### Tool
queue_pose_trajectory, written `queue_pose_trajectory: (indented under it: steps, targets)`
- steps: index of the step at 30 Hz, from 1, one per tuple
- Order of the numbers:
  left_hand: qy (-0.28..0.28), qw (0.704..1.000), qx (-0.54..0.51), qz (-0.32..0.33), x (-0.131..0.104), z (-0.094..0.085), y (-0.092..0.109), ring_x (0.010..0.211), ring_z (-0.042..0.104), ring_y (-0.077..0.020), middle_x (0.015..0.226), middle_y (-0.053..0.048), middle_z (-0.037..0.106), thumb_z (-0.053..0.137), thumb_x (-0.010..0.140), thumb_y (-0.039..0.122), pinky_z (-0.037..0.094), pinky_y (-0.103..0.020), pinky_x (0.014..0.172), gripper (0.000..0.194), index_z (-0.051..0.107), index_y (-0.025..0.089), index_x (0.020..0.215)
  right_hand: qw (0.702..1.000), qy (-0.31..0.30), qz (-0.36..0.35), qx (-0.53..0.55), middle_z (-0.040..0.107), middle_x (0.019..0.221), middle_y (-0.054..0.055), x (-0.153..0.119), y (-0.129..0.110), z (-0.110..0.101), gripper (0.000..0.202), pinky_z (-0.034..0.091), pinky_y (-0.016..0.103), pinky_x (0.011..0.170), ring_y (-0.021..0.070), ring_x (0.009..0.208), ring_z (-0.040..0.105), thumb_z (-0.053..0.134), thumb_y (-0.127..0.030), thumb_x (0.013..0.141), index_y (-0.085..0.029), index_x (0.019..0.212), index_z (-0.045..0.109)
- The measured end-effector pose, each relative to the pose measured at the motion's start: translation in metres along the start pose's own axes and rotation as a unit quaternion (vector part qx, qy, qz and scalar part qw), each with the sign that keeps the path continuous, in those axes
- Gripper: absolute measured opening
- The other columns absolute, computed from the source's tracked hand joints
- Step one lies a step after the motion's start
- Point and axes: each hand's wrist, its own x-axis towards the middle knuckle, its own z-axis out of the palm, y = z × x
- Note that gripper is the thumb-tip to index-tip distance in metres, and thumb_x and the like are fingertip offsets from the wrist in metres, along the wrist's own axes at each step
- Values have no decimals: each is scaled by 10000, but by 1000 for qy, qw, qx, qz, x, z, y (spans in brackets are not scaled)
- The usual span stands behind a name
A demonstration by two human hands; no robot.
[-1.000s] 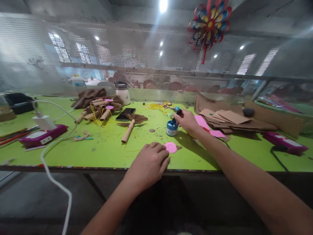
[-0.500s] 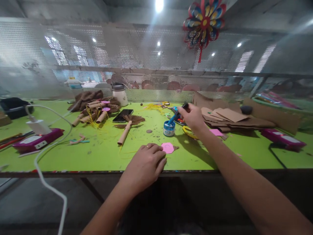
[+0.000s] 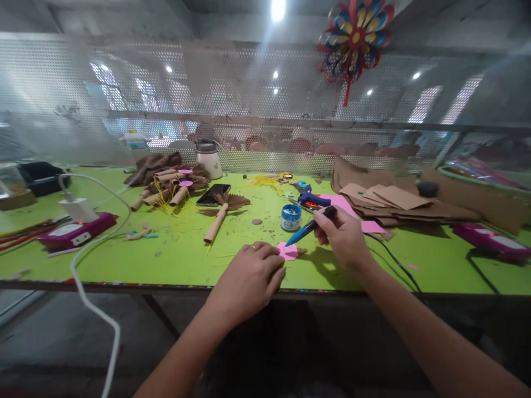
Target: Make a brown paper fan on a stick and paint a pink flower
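Note:
My left hand (image 3: 249, 275) lies palm down near the table's front edge. Its fingers are stretched out, with the fingertips on the left side of a pink paper cut-out (image 3: 289, 252). A small brown piece pokes out at the cut-out's right. In my right hand (image 3: 342, 236) is a blue and black pen (image 3: 306, 229), gripped near its black end. Its blue tip points down to the left and is at the pink paper; whether they touch I cannot tell. Just behind it stands an open jar of blue paint (image 3: 291, 219).
A brown paper tube figure (image 3: 216, 223) lies left of the jar, near a black phone (image 3: 213, 195). More tubes (image 3: 180, 195) are heaped farther left. Behind my right hand are a blue glue gun (image 3: 312, 197) and brown paper sheets (image 3: 385, 202). A white cable (image 3: 78, 276) hangs over the left edge.
My right hand has drawn the pen out of the paint jar and brought it down toward me, to the pink paper. My left hand stays on the paper. The view has shifted slightly.

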Motion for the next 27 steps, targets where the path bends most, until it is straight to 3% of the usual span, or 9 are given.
queue_pose_trajectory:
  steps: [7, 27]
  targets:
    - [-6, 1000, 0, -2, 1, 0, 0, 1058, 551, -236, 1089, -68, 653, 408, 959, 297, 418, -408, 900, 278, 651, 196, 1048, 999, -37, 0, -27, 541, 561, -44, -4, 4, 3, 304, 413, 217, 440, 91, 454, 502, 607, -468, 831, -190, 775, 498]
    - [-5, 1000, -5, -3, 1, 0, 0, 1057, 555, -232, 1091, -66, 654, 411, 958, 299, 423, -409, 908, 277, 651, 199, 1056, 996, -53, -5, -65, 519, 552, -45, -5, 2, 3, 281, 396, 232, 466, 94, 456, 476, 571, -445, 843, -187, 759, 495]
